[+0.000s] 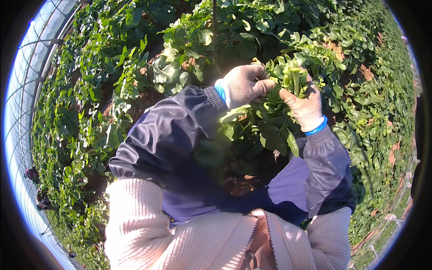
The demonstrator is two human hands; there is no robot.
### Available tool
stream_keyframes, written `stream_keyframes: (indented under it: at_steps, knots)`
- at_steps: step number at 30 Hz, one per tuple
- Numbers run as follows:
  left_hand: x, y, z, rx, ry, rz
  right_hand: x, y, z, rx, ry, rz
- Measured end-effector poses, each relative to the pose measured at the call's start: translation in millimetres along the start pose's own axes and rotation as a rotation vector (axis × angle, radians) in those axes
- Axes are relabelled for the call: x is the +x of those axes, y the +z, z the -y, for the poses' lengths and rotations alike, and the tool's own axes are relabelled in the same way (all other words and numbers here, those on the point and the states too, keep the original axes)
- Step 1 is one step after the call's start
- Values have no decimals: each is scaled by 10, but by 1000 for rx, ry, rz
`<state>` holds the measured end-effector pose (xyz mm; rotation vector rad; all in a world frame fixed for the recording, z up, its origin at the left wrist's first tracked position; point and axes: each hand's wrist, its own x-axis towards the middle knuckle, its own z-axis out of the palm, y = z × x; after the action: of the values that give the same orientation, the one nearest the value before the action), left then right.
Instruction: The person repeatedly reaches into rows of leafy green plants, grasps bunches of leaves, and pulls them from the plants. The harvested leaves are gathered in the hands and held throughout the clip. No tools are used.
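Note:
My right hand (305, 107), in a pale knitted glove with a blue cuff showing at the wrist, grips a bunch of leafy greens (296, 79). Its thumb lies in front of the bunch and the fingers wrap behind; pale stem ends point up. Beside it on the left is my left hand (248, 84), gloved the same way, its fingers curled and its thumb towards the bunch. A small yellowish piece shows above those fingers; whether they pinch a leaf or stem is hidden. Broad green leaves (270, 131) hang below both hands, above my lap.
Dense rows of leafy plants (84, 101) surround me, with brown soil and dry leaves between. A thin dark vertical line (214, 37), perhaps a cord or rod, comes down ahead. The ribbed greenhouse wall (25, 87) curves along the left. Dark sleeve covers (168, 131) cover my forearms.

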<state>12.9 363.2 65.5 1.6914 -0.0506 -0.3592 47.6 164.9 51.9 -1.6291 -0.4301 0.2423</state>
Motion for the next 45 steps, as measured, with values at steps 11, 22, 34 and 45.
stream_keyframes:
  at_steps: [11, 22, 34, 45]
  knots:
    - [-58, 178, 83, -295, 3, -17, -81, 244, -10, 294, -77, 49]
    - [-213, 232, -171, -403, 91, 121, -63, 133, 277, 164, -131, -45]
    - [-6, -403, 401, 742, -164, -78, 146, -593, 360, 48, -363, -642]
    - [149, 355, 1115, 1589, -440, 520, 140, -649, 277, -243, -387, -638]
